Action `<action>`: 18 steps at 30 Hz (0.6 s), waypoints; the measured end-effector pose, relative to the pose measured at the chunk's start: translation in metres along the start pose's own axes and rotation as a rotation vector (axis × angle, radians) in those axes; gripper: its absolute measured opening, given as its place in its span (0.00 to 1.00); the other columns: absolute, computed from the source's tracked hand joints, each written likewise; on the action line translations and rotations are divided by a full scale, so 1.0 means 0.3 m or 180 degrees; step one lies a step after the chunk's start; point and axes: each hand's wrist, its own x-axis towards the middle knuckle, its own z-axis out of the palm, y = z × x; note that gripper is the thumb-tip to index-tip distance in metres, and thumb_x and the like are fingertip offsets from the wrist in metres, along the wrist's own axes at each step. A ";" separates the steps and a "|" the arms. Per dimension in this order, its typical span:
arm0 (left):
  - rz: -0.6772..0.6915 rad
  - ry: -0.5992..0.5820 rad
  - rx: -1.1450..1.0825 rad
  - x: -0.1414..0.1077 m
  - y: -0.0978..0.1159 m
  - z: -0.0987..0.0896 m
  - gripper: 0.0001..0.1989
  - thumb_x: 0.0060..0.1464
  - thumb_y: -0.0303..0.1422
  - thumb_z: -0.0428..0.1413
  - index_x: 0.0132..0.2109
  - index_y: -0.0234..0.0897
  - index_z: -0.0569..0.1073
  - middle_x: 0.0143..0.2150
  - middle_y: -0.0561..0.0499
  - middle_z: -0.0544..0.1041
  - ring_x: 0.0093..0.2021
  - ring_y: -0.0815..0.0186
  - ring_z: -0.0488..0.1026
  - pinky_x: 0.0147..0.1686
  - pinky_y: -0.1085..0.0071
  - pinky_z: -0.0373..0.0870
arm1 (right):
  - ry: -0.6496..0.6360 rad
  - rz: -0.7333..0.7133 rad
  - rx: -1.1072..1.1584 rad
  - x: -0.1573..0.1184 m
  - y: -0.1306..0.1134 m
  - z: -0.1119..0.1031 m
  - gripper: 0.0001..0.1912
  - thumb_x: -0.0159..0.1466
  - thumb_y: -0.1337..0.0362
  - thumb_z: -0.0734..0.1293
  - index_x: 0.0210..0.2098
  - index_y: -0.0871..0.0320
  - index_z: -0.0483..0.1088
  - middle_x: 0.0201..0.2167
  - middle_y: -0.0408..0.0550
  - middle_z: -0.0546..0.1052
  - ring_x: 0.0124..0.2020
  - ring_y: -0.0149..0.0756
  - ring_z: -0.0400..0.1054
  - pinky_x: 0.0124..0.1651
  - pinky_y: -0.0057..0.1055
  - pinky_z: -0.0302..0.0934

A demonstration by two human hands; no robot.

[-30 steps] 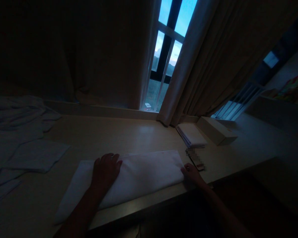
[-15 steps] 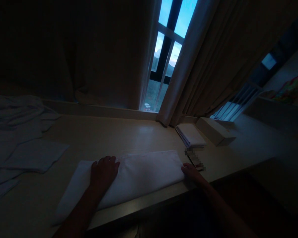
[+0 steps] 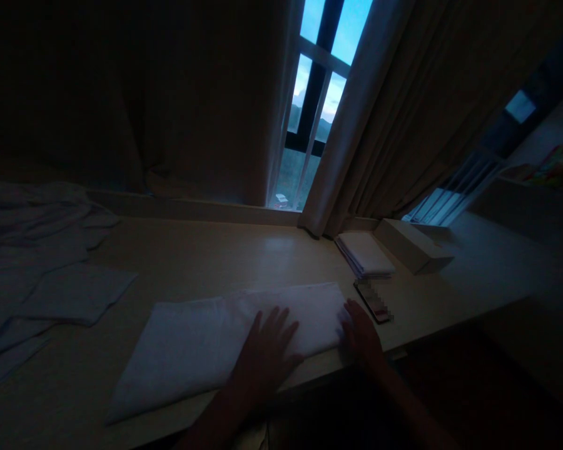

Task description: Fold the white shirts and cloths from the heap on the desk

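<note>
A long folded white cloth (image 3: 182,350) lies flat along the front edge of the table. My left hand (image 3: 269,350) rests on its middle with fingers spread, holding nothing. At the cloth's right end is my right hand (image 3: 361,334), its fingertips touching the edge; the dim light hides whether any fabric is between the fingers. Just right of that hand lies a dark flat phone-like object (image 3: 374,303), partly pixelated.
A loose heap of white cloths (image 3: 32,244) covers the table's (image 3: 192,256) left side. Behind the phone-like object are a folded cloth stack (image 3: 366,253) and a pale box (image 3: 415,247). Curtains (image 3: 375,125) hang at the window along the back.
My left hand has moved right along the cloth, and its fingers are now spread. My right hand has shifted from a pinch at the corner to lying by the right edge.
</note>
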 end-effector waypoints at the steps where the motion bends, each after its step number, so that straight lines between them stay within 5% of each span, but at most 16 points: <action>1: 0.0094 -0.0050 -0.0028 -0.008 0.029 0.019 0.31 0.57 0.54 0.45 0.65 0.50 0.58 0.69 0.49 0.55 0.68 0.52 0.49 0.64 0.47 0.45 | -0.0212 -0.0182 -0.0135 -0.004 -0.020 0.013 0.26 0.69 0.55 0.54 0.64 0.57 0.56 0.65 0.54 0.59 0.66 0.44 0.50 0.65 0.49 0.48; 6: -0.0246 -0.0343 -0.0020 -0.028 0.046 0.078 0.33 0.57 0.55 0.42 0.66 0.54 0.54 0.70 0.48 0.51 0.69 0.48 0.45 0.62 0.41 0.45 | -0.1053 -0.0062 -0.0617 -0.043 -0.042 0.073 0.32 0.70 0.50 0.51 0.69 0.57 0.44 0.69 0.53 0.48 0.69 0.46 0.38 0.66 0.51 0.42; 11: -0.0444 -0.0506 -0.0068 -0.017 0.004 0.075 0.31 0.59 0.53 0.40 0.67 0.53 0.54 0.71 0.49 0.50 0.70 0.50 0.44 0.63 0.43 0.43 | -0.1289 0.0077 -0.0748 -0.056 -0.016 0.098 0.33 0.70 0.49 0.48 0.69 0.57 0.40 0.69 0.51 0.43 0.70 0.45 0.32 0.67 0.52 0.37; 18: -0.1370 -0.0627 0.0383 -0.017 -0.217 0.025 0.32 0.59 0.53 0.38 0.66 0.49 0.57 0.70 0.47 0.54 0.69 0.49 0.46 0.63 0.43 0.40 | -0.1284 0.0100 -0.0808 -0.045 -0.028 0.094 0.32 0.71 0.50 0.47 0.69 0.57 0.40 0.70 0.49 0.42 0.70 0.43 0.31 0.67 0.52 0.34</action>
